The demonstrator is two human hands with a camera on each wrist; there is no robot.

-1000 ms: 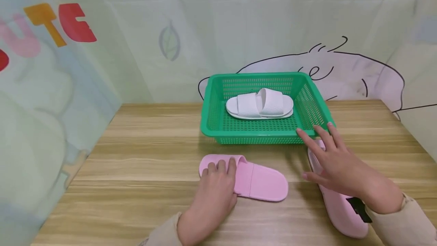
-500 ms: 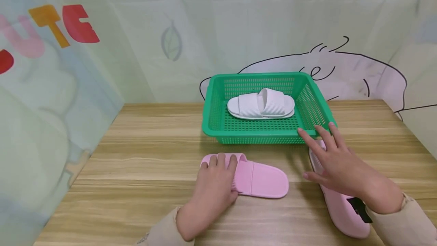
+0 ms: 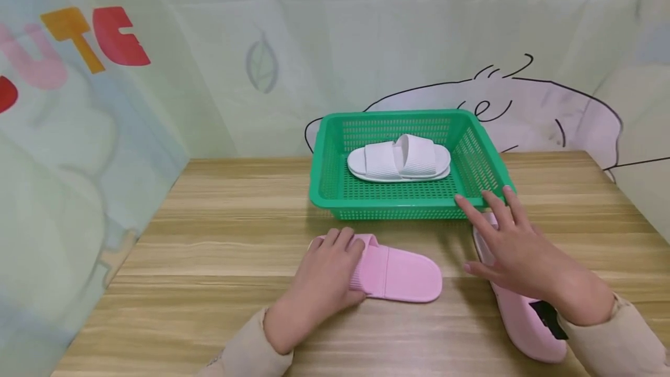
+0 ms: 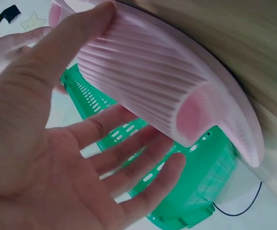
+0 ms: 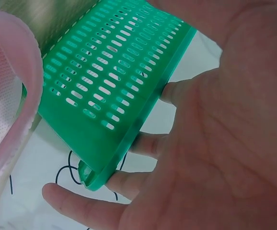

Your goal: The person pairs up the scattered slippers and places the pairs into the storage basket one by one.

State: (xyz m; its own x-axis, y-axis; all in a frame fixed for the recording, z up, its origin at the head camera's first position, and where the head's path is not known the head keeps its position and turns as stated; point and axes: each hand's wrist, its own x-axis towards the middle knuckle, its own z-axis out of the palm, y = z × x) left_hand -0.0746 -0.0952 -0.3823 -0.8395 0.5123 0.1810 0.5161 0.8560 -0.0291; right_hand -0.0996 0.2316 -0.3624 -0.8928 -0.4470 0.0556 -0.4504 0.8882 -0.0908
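Pink slipper [image 3: 405, 275] between left thumb [image 4: 71, 36] and fingers [image 4: 161, 178]

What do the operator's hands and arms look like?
Bare left hand and right hand; no gloves or rings visible. Long beige fabric sleeves on both arms, reaching the wrists. A flat black strap-like piece shows at the right cuff; can't tell exactly what it is.

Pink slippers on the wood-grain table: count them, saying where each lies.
2. One pink slipper lies before the green slotted plastic basket, at the left hand; the other pink slipper, to its right, is partly hidden by the right hand.
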